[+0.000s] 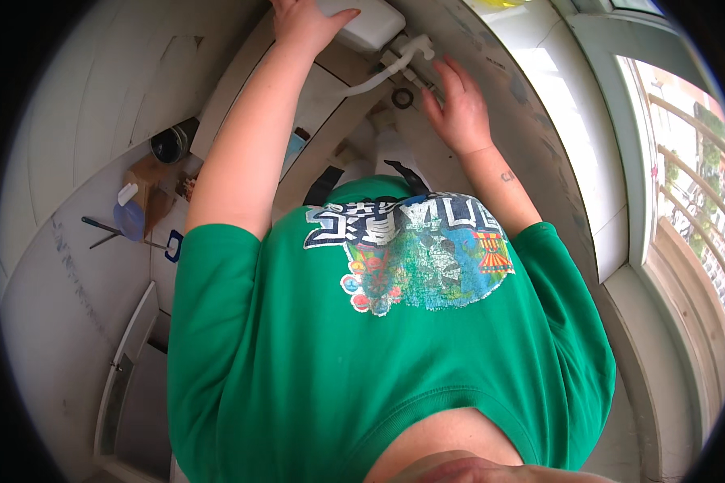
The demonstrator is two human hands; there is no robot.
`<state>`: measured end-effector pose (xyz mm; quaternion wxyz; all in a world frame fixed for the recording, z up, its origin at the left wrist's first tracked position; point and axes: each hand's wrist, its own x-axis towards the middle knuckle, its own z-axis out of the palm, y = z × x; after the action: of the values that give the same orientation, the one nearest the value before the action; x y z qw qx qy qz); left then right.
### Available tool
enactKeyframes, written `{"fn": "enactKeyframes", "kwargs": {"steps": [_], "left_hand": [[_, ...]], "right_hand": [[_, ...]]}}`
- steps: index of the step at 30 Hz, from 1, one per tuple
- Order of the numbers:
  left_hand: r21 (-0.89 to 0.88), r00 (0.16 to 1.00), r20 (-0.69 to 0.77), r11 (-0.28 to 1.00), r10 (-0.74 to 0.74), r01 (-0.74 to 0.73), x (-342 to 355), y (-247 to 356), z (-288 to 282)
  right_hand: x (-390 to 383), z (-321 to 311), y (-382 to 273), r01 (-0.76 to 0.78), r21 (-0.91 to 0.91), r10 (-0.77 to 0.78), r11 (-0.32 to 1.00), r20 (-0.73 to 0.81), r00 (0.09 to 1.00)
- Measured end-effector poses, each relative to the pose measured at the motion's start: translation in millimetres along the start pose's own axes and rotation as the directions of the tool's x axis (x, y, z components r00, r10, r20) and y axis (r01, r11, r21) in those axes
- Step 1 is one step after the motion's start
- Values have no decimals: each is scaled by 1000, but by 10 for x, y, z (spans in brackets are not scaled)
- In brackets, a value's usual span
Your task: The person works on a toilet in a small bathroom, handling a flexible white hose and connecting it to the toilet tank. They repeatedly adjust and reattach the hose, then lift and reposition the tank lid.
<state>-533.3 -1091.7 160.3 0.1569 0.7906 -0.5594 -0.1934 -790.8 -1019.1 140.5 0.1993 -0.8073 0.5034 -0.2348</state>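
At the top edge of the head view, my left hand [304,26] lies against a white, smooth, rounded box-like fixture [369,24]. Its thumb is stretched out over the fixture's side, and the other fingertips run partly out of the picture. Below the fixture, a white plastic pipe [415,50] bends and joins a pale hose [370,84]. To the right of this piping hangs my right hand [461,109], fingers extended and thumb apart, with nothing visible in it. Whether its fingertips touch the wall beside the pipe I cannot tell.
A dark round ring [402,98] sits below the pipe. On the left stand a black cylindrical container [169,145] and a brown cardboard piece [149,181]. A window [685,153] and a light ledge [552,105] line the right side. An open framed door [125,362] is at lower left.
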Motion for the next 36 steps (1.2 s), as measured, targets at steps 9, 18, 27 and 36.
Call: {"fn": "enactKeyframes", "kwargs": {"steps": [9,18,27,36], "left_hand": [[-175,985,-167,981,50,-79,-363,-785,221],[12,769,412,847,-489,532,-2505,-2313,920],[-84,670,554,767,-494,636,-3571,-2194,1448],[-275,713,470,682,-519,678,-3694,-2181,1739]], "right_hand": [[386,50,-1,130,-102,-130,986,8,991],[612,369,272,531,-191,-489,826,226,842],[964,917,633,637,-411,-308,652,623,719],[1197,1110,780,649,-471,-240,597,668,705]]}}
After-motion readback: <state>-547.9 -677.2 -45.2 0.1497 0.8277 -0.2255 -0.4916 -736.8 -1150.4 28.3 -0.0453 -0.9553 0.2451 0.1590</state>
